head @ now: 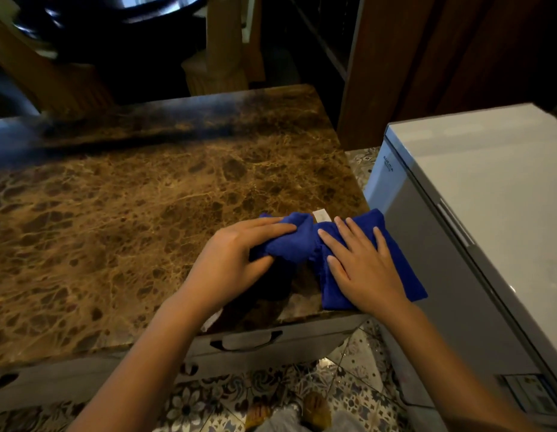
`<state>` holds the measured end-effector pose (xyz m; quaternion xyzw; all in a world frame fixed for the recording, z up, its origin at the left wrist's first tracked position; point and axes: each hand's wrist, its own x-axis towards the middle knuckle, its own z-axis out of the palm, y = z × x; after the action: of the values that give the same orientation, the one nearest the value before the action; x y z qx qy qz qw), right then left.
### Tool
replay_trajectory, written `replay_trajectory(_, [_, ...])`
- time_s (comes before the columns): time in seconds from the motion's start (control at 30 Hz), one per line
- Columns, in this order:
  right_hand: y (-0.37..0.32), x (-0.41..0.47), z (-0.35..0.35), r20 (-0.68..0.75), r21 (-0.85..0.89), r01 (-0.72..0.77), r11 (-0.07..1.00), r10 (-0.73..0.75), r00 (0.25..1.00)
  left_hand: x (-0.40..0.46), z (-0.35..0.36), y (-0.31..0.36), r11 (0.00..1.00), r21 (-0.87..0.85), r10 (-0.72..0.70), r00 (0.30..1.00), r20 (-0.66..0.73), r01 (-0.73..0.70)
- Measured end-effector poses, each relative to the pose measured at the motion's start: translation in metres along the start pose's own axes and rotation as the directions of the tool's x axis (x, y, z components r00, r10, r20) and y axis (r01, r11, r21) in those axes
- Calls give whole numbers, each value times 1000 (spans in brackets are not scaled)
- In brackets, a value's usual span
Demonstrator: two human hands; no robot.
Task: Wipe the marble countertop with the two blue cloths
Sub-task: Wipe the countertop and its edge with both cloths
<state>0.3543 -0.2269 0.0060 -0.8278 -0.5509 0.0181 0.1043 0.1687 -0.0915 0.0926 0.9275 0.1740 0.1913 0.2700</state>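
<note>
Two blue cloths lie at the near right corner of the brown marble countertop (121,213). My left hand (236,260) grips the bunched left cloth (291,241), thumb under it and fingers over its top. The right cloth (364,226) lies flatter, reaching the counter's right edge, and a white tag (321,216) sticks out between the two. My right hand (364,269) rests flat on the right cloth with fingers spread, pressing it down.
A white chest freezer (476,194) stands close against the counter's right side. Drawers with dark handles (246,341) sit below the counter's front edge. Patterned floor tiles (208,400) show below. Wooden furniture legs (221,57) stand beyond the far edge.
</note>
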Motion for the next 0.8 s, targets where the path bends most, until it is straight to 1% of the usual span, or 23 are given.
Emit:
replay_trajectory(0.13, [-1,0,-1,16,21,-16,1000,15,1000,44,6,-9,999,20,-25,997,-72,27])
replay_trajectory(0.2, [-2,-1,-1,26,24,-19,1000,19,999,70,15,-16,998,26,-61,994,-92,63])
replay_trajectory(0.3, [-2,-1,0,38,23,-18,1000,17,999,109,33,-30,990,70,-122,992,-37,124])
replay_trajectory(0.37, [-1,-1,0,40,22,-24,999,23,999,131,45,-38,987,91,-130,991,7,129])
replay_trajectory(0.53, [-2,0,-3,41,55,-29,998,27,999,169,76,-43,995,62,-85,993,78,81])
replay_trajectory(0.67, [-3,0,-5,38,69,-26,997,23,999,183,99,-47,998,12,-63,990,125,62])
replay_trajectory(0.7, [-4,0,-6,35,69,-26,997,24,999,185,105,-48,998,45,-59,990,126,53])
replay_trajectory(0.8, [-4,0,-8,27,69,-32,997,30,999,187,121,-51,954,290,-126,978,166,74])
